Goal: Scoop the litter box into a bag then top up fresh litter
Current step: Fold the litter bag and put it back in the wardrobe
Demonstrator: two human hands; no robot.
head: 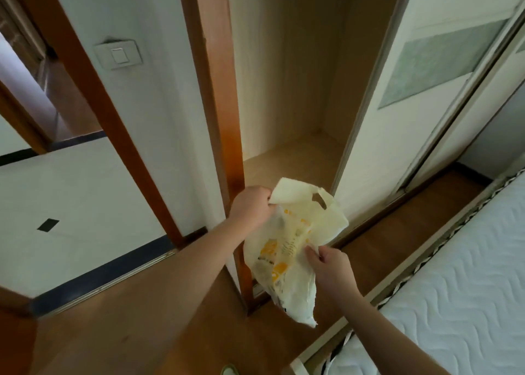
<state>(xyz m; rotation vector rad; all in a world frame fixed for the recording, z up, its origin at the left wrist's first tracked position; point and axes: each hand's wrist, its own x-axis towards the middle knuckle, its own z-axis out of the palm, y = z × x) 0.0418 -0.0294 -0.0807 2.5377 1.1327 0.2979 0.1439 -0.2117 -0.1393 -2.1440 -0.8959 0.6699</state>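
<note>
A bedroom corner with a warm wooden floor [136, 318]: an open wardrobe [287, 96] with pale wood-grain walls stands straight ahead, its white sliding door [403, 113] pushed to its right side. Left of the wardrobe runs an orange-brown door frame [210, 90], then a white wall with a light switch [118, 56]. Right of the wardrobe, at the lower corner, lies a quilted white mattress [460, 289].

Directly in front of the wardrobe's opening, a cream plastic bag [289, 249] with yellow print and a cut-out handle hangs in the air. The left hand [251, 207] pinches its upper edge, fingers curled on the film; the right hand [331, 266] pinches the bag lower down on the side nearer the mattress. The two appear to be pulling the bag open.

The task looks barely begun: the bag seems limp and empty, so scooping and topping up are both left to do. No litter box, scoop or fresh litter is in view. The bag's print is too blurred to read, and a greenish thing at the bottom edge is cut off.
</note>
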